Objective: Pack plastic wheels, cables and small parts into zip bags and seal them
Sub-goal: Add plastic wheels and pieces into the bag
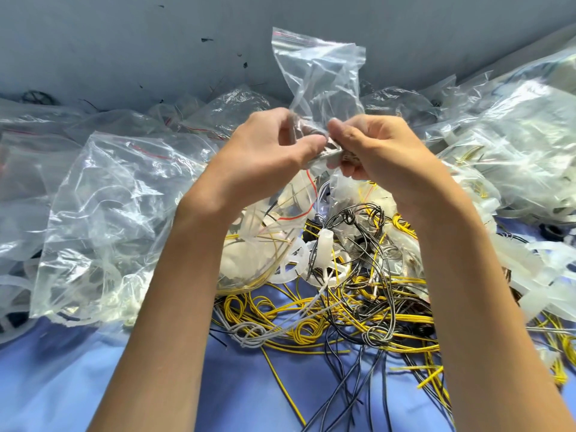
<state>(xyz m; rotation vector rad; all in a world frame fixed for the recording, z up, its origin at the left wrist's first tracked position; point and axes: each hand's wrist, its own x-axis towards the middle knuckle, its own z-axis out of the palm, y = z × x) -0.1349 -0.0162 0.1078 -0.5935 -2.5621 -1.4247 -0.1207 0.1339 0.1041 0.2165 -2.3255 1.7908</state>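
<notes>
**Zip bag pinched at bottom end, mouth up**

Pinches bunched lower end of clear zip bag (321, 76) w/ L hand (268, 145), thumb pressed against curled fingers. Pinches same end w/ R hand (377, 148), fingertips curled in, just beside L thumb tip. Holds both hands close together at centre of view, raised above the pile, forearms coming up from bottom edge. Inside the pinch: smth pale grey, too small to tell what.

Stands bag up from the grip. Long axis approx vertical in view. Zip end w/ red line on top, pointing up and away toward grey wall (124, 42); closed end down in the fingers. Can't tell if zip is sealed.

Directly under hands: white spoked wheel (291, 269) in tangle of yellow cables (311, 310) and grey + black cables (378, 335), all on blue table (78, 385). Left of L forearm: big crumpled bag (109, 219), clear, pale plastic parts inside, lying flat. Further out on both sides and behind: more filled bags (514, 135), heaped back to wall.
</notes>
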